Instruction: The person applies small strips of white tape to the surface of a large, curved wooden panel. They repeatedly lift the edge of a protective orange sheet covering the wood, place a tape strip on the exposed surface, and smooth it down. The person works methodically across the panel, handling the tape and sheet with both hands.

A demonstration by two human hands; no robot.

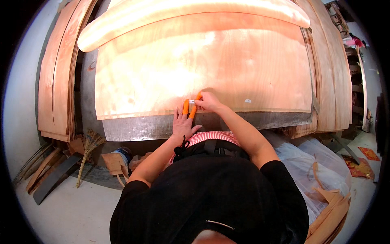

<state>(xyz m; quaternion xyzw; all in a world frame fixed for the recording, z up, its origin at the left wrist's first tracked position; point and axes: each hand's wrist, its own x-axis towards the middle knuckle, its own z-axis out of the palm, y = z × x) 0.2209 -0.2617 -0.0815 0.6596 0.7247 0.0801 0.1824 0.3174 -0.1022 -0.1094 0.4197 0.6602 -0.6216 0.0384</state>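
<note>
A large thin wood veneer sheet [203,61] lies across the metal-topped table [138,129] in front of me. My left hand [185,124] rests flat near its front edge, fingers spread, with orange finger cots on two of them. A small white strip [192,101] sits between those fingertips and my right hand. Fingers pinched, my right hand [209,101] holds the strip's right end against the veneer; an orange cot covers one finger. Farther right, a second small white piece [248,100] lies on the sheet.
A thick rolled edge of veneer [195,12] spans the back. Tall veneer stacks stand at the left [61,73] and right [331,73]. Below the table are a straw broom [87,152], dark boards [57,179] and clear plastic sheeting [313,162].
</note>
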